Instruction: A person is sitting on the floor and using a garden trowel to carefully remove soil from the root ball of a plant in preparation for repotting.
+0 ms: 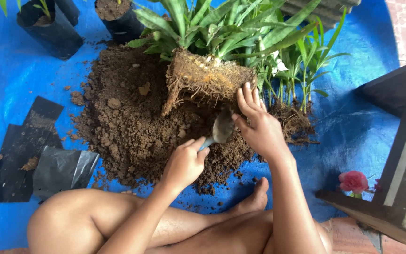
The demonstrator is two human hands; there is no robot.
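Flat black bags (34, 155): lying on the blue tarp (5, 84), far left.
Soil heap (128, 117): centre, loose and dark.
Left hand (184, 162): closed round the handle of a metal spoon (222, 128), bowl raised toward the roots.
Root ball (207, 77): tilted, leafy plant above.
Right hand (259, 127): fingers spread, touching the root ball's right near edge.
Pink flower (353, 181): near right.

tarp (10, 94) blue | soil (128, 122) brown | bags (62, 169) black | flower (353, 181) pink
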